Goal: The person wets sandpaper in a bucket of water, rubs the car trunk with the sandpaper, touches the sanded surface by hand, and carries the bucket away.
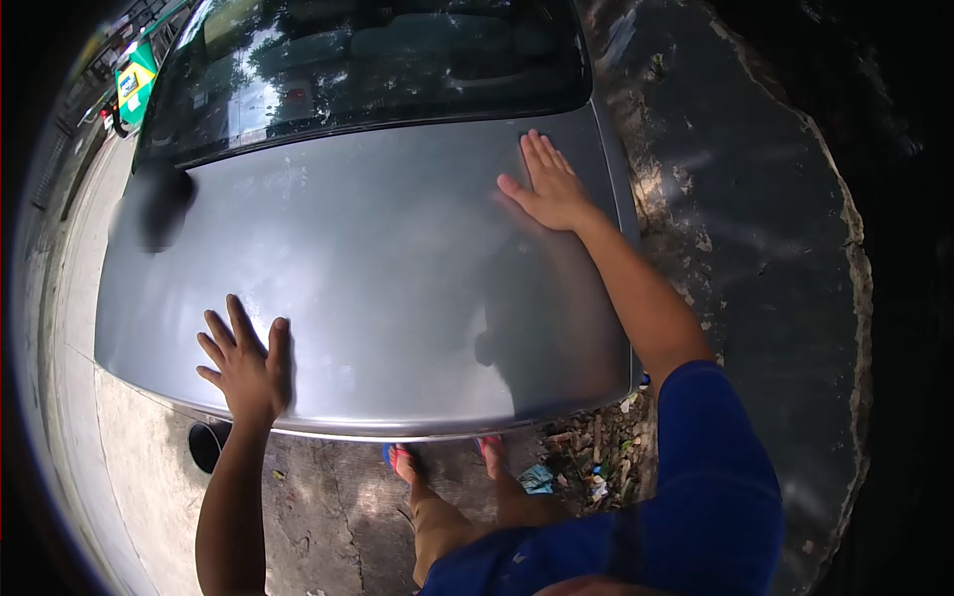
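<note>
A grey car panel (388,268) with a smooth, shiny surface fills the middle of the view. Near its front left edge, my left hand (243,368) rests with the fingers spread and nothing in it. Farther off, close to the panel's right edge and below the car's window glass (368,70), my right hand (549,189) lies flat on the metal, thumb apart from the fingers. It holds nothing. A dark blurred round spot (157,207) shows over the panel's left side; I cannot make out what it is.
A dark round opening (206,447) is below the panel's left edge. Leaves and litter (596,452) lie by my feet (404,463) on the concrete. A dark wall (775,248) with a chipped edge runs along the right. A green and yellow object (136,84) stands far left.
</note>
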Available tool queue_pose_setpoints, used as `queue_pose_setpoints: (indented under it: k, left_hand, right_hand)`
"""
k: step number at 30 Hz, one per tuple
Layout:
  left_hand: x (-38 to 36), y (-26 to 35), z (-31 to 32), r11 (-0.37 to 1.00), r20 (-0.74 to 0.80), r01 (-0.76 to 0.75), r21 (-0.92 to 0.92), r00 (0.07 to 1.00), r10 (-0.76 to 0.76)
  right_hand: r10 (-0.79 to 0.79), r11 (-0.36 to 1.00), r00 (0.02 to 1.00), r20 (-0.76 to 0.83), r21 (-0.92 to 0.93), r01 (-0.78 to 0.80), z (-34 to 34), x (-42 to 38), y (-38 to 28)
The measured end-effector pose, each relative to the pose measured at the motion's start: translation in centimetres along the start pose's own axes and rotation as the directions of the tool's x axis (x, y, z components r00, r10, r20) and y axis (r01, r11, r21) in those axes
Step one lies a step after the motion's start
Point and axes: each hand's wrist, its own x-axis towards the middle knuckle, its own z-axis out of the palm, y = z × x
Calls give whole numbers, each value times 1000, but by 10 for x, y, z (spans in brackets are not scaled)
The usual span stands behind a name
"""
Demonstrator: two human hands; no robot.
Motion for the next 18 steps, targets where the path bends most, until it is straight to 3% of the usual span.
queue_pose_setpoints:
  k: [3,7,10,13,16,18]
  left_hand:
    - [-1,-4,5,1000,-14,-21,8,1000,21]
    - [5,-5,9,999,-27,-22,24,999,23]
    - [3,-7,12,999,-23,-28,15,999,28]
    - [3,-8,13,999,-22,-26,45,999,27]
    - [3,-6,15,999,-9,-19,42,1000,20]
    - [6,-8,16,998,-3,-1,60,1000,1]
  right_hand:
    - [280,959,956,-85,71,-275,4,32,7]
    - [102,992,991,87,-89,-94,1,-83,-42]
    - [277,960,960,-33,44,-276,-2,-5,21]
    - [434,887,900,-43,192,-419,-9,39,48]
    - [182,983,979,89,-37,-180,2,-53,-21]
    - [188,982,982,31,-5,-188,-3,-20,2]
